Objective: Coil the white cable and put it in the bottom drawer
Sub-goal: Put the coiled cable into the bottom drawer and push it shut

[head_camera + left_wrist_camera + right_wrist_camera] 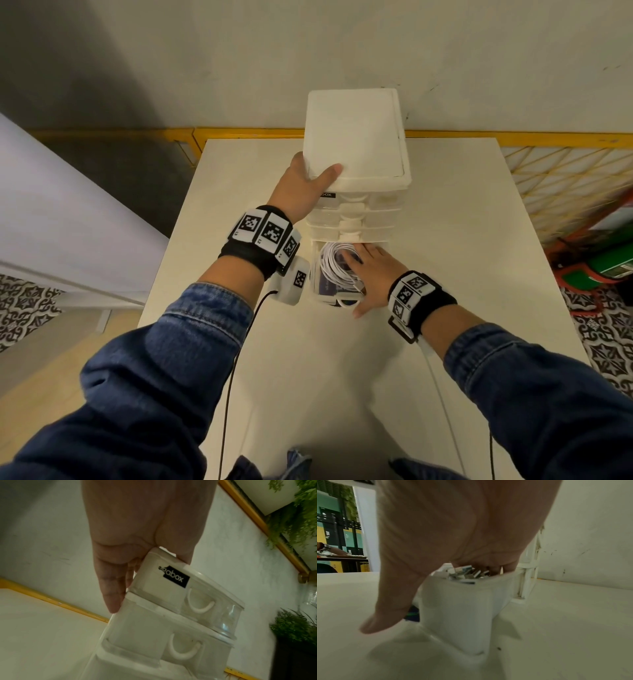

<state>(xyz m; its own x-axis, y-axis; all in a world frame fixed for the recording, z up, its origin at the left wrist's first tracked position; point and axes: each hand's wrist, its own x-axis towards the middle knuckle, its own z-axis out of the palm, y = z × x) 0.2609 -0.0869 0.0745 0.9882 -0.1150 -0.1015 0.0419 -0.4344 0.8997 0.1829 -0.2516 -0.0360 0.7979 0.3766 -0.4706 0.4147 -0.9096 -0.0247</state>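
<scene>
A white drawer unit (pixel 356 137) stands at the back of the white table (pixel 462 308). My left hand (pixel 301 185) grips its top left corner, thumb on the lid and fingers (pixel 111 588) straight down the side wall (pixel 154 588). The bottom drawer (pixel 315 270) is pulled out toward me. The white cable (pixel 330 267) lies coiled inside it. My right hand (pixel 373 270) reaches in from the right, its fingers laid flat on the coil and its thumb (pixel 385 608) spread outside the drawer's front corner (pixel 457 608). The fingertips are hidden in the right wrist view.
Under the coil the drawer holds a dark blue card (pixel 325 287) and small packets (pixel 464 572). The upper drawers (pixel 205 601) are closed. A yellow mesh fence (pixel 548 171) runs behind and right of the table. A green and red object (pixel 616 263) sits on the floor.
</scene>
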